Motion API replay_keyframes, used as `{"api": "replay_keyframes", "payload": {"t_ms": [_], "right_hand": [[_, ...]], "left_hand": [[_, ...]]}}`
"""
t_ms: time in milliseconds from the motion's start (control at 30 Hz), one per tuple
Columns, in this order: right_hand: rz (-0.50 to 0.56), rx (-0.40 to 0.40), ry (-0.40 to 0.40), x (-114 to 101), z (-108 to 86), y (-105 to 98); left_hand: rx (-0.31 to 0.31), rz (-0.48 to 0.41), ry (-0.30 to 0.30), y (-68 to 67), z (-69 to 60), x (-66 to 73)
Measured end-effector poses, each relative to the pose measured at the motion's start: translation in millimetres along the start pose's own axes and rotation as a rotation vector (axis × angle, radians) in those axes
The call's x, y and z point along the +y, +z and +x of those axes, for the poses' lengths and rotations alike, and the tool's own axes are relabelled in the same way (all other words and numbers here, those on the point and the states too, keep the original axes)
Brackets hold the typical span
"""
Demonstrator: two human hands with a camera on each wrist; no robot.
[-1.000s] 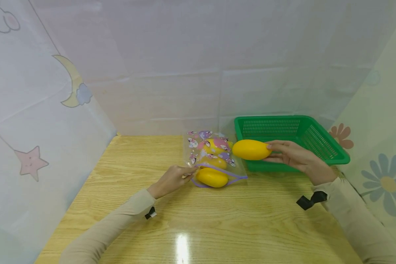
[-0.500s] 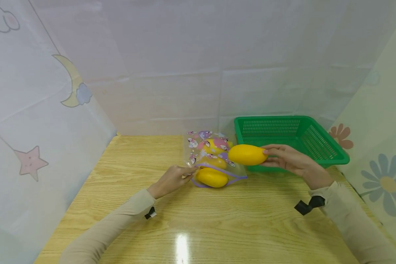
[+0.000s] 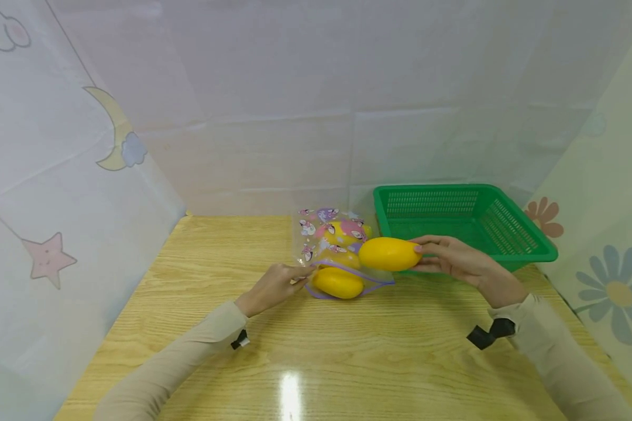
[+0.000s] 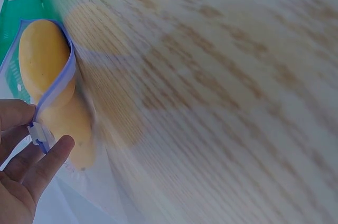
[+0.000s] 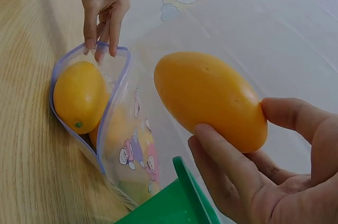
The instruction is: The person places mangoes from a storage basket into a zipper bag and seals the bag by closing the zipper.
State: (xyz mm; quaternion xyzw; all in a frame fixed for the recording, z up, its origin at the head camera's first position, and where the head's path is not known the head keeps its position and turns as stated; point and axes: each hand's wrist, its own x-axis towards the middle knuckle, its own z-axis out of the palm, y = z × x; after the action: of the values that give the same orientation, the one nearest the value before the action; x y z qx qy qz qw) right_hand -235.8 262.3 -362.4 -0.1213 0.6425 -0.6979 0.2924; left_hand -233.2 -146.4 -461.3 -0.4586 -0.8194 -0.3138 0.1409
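My right hand holds a smooth yellow mango by one end, thumb on one side and fingers on the other. The mango hangs in the air between the green basket and the clear zip bag, which has cartoon prints and a purple-edged mouth. My left hand pinches the left corner of that mouth, by the white slider in the left wrist view. The bag lies on the table with its mouth spread. One mango sits in the mouth, and more yellow fruit shows through the printed plastic behind it.
A green plastic basket with slotted walls stands at the back right, close beside the bag. The wooden table ends at a pale printed cloth behind it. Similar cloths hang at both sides.
My right hand has moved the mango left and slightly down, from in front of the basket to over the bag's right side. The left hand and the bag stay put.
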Motion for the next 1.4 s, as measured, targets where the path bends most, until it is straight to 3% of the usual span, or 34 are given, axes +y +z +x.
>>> {"api": "replay_keyframes", "payload": {"t_ms": [433,700,1100,1400], "right_hand": [[-0.031,-0.040,-0.011,6,0.7,8],[-0.048,-0.068,-0.003,12,2.2,15],[-0.066,-0.055,0.033,26,10.9,22],[-0.061,-0.127,0.020,39,18.6,27]], "left_hand": [[0.007,0.024,0.006,-0.2,0.4,-0.8],[-0.009,-0.005,-0.012,1.0,-1.0,-2.9],[-0.018,-0.008,-0.030,2.4,-1.6,-5.3],[-0.007,-0.008,-0.023,1.6,-0.9,-2.8]]}}
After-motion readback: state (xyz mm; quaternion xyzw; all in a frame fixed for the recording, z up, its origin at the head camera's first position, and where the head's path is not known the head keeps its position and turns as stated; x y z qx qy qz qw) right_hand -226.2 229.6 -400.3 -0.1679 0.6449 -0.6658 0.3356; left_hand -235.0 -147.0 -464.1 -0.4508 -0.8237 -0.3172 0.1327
